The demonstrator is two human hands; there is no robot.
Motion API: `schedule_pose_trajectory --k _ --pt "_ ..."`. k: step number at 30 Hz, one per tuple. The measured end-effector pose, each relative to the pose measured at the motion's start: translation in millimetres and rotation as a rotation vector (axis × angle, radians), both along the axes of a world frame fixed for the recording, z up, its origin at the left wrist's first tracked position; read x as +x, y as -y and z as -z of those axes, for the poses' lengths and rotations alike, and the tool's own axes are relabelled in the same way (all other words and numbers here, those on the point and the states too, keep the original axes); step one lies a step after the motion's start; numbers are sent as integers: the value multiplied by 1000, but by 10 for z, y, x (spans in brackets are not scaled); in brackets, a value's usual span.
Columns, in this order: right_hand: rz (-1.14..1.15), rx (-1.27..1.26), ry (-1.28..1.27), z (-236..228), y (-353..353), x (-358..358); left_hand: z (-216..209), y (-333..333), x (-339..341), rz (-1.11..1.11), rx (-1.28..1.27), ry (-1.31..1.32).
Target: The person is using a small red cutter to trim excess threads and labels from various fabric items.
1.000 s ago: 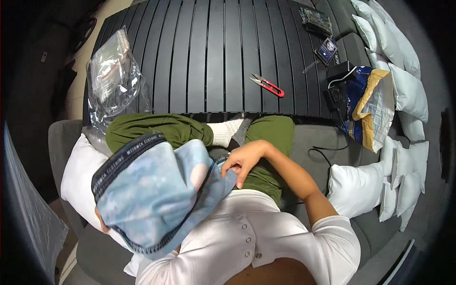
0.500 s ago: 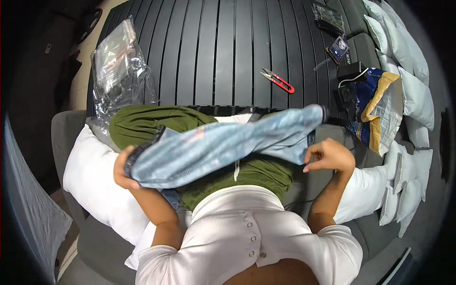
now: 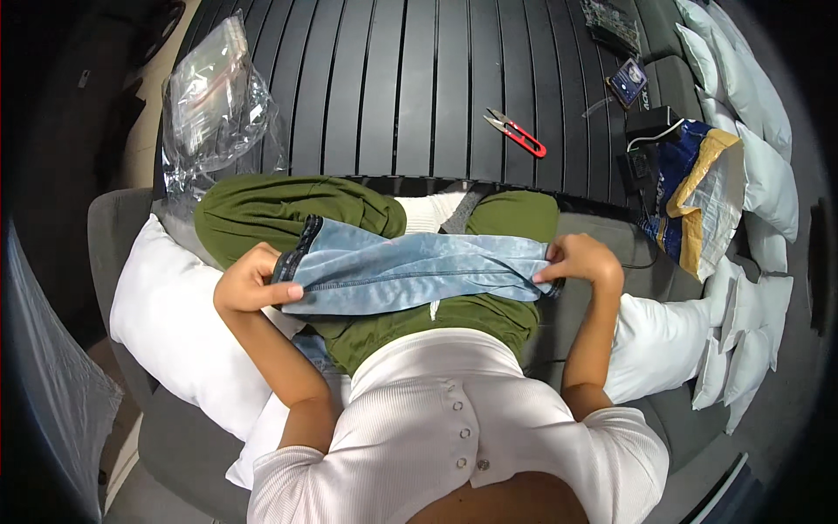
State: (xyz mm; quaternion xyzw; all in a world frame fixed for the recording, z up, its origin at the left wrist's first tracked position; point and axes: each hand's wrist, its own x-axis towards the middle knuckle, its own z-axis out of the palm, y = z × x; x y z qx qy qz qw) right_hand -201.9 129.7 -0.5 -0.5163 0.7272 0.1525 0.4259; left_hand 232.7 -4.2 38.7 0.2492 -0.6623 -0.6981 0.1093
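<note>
Across my lap lies a light blue, denim-look cloth piece (image 3: 419, 278) with dark stitched edging at both ends and a seam along its length. My left hand (image 3: 255, 281) is closed on its left end, thumb on top near the dark edge. At the other end my right hand (image 3: 583, 264) pinches the cloth between thumb and fingers. The cloth is drawn out fairly straight between both hands, a few creases running along it. A bit of similar blue cloth (image 3: 312, 349) shows below my left wrist, mostly hidden.
Red-handled thread snips (image 3: 517, 133) lie on the black slatted table (image 3: 367, 87). Clear plastic bags (image 3: 214, 109) sit at its left edge. To the right are a blue and gold sack (image 3: 698, 201), a black box with a white cable (image 3: 653, 122) and white pillows (image 3: 659, 349).
My right hand has moved left and taken hold of the cloth's right end. That end has dropped from its raised position, and the cloth now lies flatter and straighter. My left thumb has come on top.
</note>
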Motion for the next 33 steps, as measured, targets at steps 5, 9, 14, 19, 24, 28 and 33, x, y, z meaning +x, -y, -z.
schedule_pose_trajectory --k 5,9,14,19,24,28,33 --pt "-99 38 -35 257 -216 44 -40 -23 -30 1 26 116" --pt "-74 -54 183 125 -215 -100 -60 -38 -13 -88 86 304" --pt "340 -606 450 4 -51 -260 -136 -36 51 -237 55 310" --pt "504 -635 334 538 11 -454 -81 -1 94 -243 -22 467" --pt "526 -479 201 566 19 -258 -59 -40 69 -221 -6 433" --pt "598 -480 249 638 -2 -254 -32 -4 57 -246 -8 457" --pt "652 -488 527 598 -25 -272 197 56 61 -341 76 451"
